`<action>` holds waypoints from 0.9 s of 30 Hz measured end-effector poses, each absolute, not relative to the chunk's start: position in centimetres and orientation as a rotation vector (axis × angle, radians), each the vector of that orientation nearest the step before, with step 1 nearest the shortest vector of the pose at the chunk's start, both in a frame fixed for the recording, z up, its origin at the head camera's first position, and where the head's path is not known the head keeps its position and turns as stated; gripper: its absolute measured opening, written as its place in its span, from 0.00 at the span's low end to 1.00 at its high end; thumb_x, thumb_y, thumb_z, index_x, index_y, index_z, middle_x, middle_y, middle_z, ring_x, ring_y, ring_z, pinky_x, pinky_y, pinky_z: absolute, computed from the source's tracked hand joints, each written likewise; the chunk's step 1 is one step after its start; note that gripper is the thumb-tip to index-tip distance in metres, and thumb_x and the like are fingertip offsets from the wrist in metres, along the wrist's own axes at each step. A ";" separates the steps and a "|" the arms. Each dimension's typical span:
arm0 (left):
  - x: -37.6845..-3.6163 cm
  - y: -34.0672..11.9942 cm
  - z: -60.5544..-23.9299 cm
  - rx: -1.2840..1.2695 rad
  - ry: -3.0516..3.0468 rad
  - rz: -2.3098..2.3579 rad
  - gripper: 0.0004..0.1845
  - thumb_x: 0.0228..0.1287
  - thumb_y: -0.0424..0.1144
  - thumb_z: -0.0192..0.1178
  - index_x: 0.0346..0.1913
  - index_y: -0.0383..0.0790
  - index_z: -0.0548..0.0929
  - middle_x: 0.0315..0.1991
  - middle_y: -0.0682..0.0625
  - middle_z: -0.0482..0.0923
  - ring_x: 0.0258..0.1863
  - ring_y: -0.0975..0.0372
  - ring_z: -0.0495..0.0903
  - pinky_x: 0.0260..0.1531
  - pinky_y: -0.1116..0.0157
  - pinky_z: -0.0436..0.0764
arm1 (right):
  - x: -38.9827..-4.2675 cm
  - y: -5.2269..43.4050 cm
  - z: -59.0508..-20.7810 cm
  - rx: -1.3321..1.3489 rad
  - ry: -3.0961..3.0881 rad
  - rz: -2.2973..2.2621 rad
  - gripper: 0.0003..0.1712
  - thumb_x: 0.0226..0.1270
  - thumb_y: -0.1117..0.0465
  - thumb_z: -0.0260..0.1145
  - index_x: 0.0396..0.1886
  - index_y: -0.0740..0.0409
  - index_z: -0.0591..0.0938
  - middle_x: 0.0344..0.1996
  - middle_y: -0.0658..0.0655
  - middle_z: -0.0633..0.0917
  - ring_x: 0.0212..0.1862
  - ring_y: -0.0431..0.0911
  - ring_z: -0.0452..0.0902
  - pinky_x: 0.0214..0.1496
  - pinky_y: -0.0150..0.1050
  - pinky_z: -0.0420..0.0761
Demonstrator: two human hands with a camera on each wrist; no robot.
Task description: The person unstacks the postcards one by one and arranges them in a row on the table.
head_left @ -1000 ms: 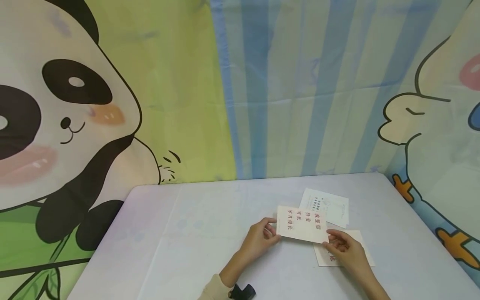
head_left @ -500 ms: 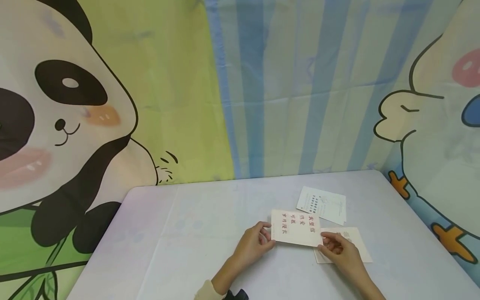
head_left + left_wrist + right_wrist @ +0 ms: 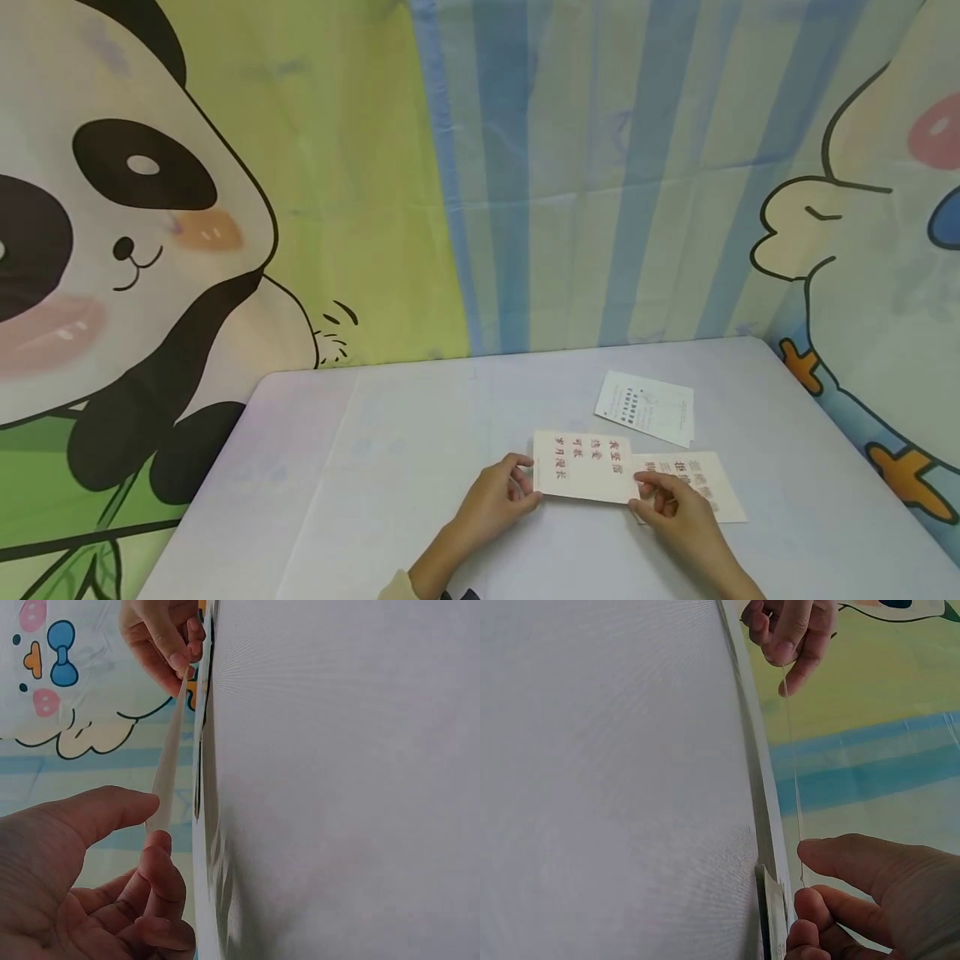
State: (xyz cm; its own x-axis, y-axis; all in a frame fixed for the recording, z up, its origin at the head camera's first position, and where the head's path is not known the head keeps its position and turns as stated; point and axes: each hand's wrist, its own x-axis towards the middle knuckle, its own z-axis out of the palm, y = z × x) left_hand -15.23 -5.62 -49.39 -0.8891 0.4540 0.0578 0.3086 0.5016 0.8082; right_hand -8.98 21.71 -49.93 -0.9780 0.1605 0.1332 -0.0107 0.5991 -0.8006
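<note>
Over table (image 3: 420, 433), hands (image 3: 585, 500) shifted card (image 3: 581, 467) left

The card (image 3: 583, 467) held between both hands looks like thin matt paper, cream with red print. The two other cards (image 3: 647, 407) seem the same stock. The table (image 3: 390, 467) has a smooth, pale cover, perhaps plastic. The backdrop (image 3: 480, 167) is creased printed cloth.

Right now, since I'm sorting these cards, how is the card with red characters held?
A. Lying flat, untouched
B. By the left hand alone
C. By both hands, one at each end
C: the left hand and right hand pinch opposite ends of the card.
</note>
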 end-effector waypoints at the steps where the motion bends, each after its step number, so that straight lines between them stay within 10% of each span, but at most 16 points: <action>1: -15.1 -5.7 -49.4 0.659 2.576 1.333 0.24 0.58 0.39 0.69 0.56 0.34 0.76 0.30 0.62 0.75 0.22 0.73 0.71 0.21 0.74 0.73 | -8.9 21.7 -49.9 -0.121 -2.641 1.311 0.20 0.50 0.67 0.76 0.45 0.65 0.84 0.29 0.49 0.79 0.26 0.34 0.65 0.26 0.28 0.69; 27: -13.6 -7.5 -50.1 0.644 2.587 1.263 0.18 0.58 0.40 0.69 0.49 0.36 0.80 0.25 0.64 0.74 0.20 0.74 0.68 0.21 0.74 0.69 | -8.1 21.0 -49.8 -0.003 -2.706 1.250 0.18 0.47 0.71 0.77 0.41 0.63 0.85 0.25 0.45 0.76 0.24 0.34 0.62 0.25 0.29 0.66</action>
